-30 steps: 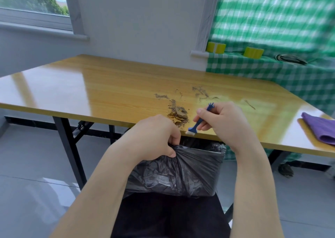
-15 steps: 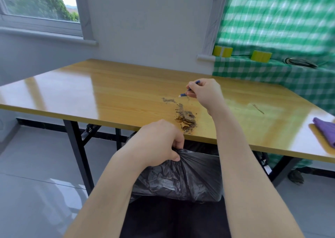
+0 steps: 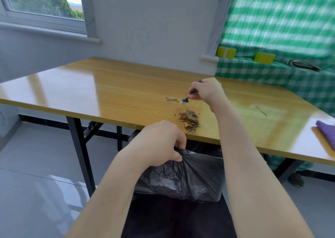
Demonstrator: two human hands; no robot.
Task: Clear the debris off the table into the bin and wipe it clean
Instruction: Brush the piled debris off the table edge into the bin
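Seemingly light, easily scattered debris [image 3: 189,120] at the table's [image 3: 108,92] near edge is being swept with a blue brush [image 3: 188,96] pinched in the right hand [image 3: 206,91], the black bin liner [image 3: 181,179] being gripped by the left hand [image 3: 161,143].

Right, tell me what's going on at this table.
A person is sweeping up debris. The right hand holds a small blue brush, bristles down at the table beside a thin dust smear. The left hand grips the rim of the black bin bag, just below the near edge. A debris pile sits by that edge, not yet swept in. The purple cloth lies untouched at the right end.
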